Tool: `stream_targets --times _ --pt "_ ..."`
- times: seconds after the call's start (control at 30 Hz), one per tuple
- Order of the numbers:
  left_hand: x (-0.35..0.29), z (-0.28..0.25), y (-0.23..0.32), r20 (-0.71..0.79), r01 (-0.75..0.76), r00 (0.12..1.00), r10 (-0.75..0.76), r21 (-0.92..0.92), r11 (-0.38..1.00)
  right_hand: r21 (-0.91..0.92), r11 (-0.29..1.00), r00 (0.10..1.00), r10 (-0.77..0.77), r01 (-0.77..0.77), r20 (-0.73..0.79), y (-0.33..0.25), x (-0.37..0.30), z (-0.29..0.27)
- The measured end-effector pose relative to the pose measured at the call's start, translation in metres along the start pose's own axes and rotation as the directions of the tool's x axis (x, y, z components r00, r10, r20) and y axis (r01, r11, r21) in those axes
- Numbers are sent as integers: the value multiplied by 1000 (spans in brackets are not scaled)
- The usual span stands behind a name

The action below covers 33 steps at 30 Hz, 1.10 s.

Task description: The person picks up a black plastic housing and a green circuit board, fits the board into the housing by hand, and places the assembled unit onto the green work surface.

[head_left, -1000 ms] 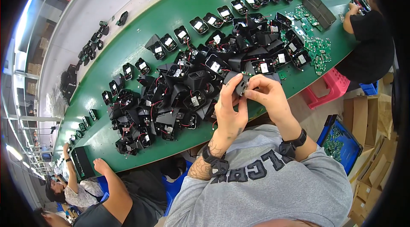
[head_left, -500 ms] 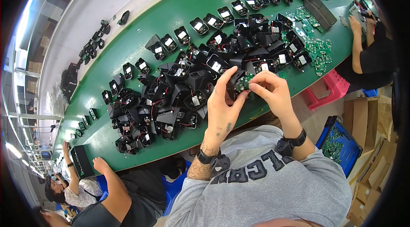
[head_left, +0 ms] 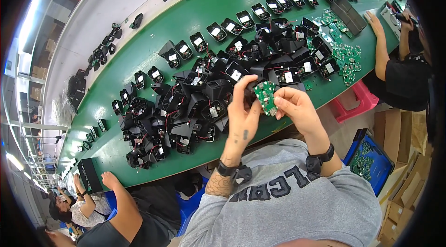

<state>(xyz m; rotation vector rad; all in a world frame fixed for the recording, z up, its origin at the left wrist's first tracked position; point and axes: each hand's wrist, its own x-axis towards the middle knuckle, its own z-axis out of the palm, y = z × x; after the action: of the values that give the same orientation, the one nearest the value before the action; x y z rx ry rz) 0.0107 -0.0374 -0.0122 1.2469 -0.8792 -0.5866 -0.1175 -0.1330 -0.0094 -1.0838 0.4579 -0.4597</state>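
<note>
A green circuit board (head_left: 265,97) with small parts on it is held up between my hands, over the front of the table. My right hand (head_left: 297,110) pinches its right edge between thumb and fingers. My left hand (head_left: 243,114) curls around the board's left side, with the thumb along its lower left edge and the index finger arched near its top. The other left fingers are mostly hidden. Just beyond my hands lies a heap of black plastic housings (head_left: 216,87) with red wires and white labels inside.
Rows of black housings (head_left: 216,31) line the far side of the green table (head_left: 144,29). Loose circuit boards (head_left: 346,56) lie to the right beside a dark tray (head_left: 347,16). Co-workers sit at both sides. A pink stool (head_left: 355,103) and a blue bin of boards (head_left: 369,159) stand at right.
The circuit board has turned so its broad face shows. My right hand has shifted slightly down and right along it, and my left thumb has drawn back left. The right co-worker's hand has moved left onto the table.
</note>
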Motion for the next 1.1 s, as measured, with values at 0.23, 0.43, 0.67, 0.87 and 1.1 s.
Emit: stream_targets --times 0.23,0.43,0.67,0.87,1.1 --pt "-6 6 8 149 327 945 -293 -506 798 -203 970 976 -163 132 -144 -4 -1 1" --pt "-11 11 11 174 249 964 -201 -330 911 -371 926 968 -152 68 -201 -13 -4 8" --pt "-11 8 23 208 366 928 -310 -351 862 -710 694 923 -340 119 -178 -23 -8 11" --pt "-10 9 25 262 420 903 -341 -370 829 -367 884 927 -355 291 -122 -10 0 8" --pt "-10 10 21 216 399 916 -339 -391 829 -573 729 855 -511 376 -89 -4 0 3"
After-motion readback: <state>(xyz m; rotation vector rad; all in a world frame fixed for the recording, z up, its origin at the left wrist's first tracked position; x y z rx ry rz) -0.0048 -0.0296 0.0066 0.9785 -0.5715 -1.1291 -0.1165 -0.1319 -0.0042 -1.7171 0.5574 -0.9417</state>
